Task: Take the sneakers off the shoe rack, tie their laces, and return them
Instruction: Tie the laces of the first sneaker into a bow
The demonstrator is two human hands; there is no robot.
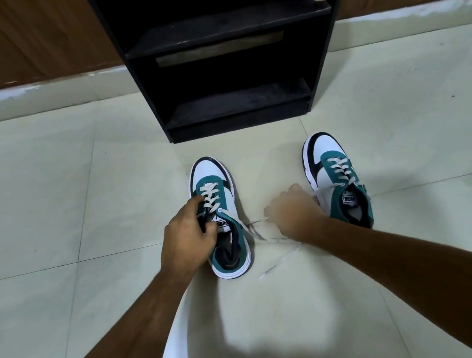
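Observation:
Two white, teal and black sneakers stand on the tiled floor with toes pointing at the rack. My left hand (185, 234) grips the left sneaker (221, 207) at its tongue and laces. A loose white lace (279, 257) trails from this shoe across the floor to the right. My right hand (294, 213), blurred, is closed around that lace between the two shoes. The right sneaker (335, 173) sits apart, laced through its eyelets; its lace ends are hidden behind my right hand. The black shoe rack (230, 61) stands just beyond, its shelves bare.
A brown wooden wall (21, 38) and a pale skirting ledge (43, 95) run behind the rack. Pale floor tiles (54, 199) spread to both sides. A dark shadow lies on the floor near my forearms.

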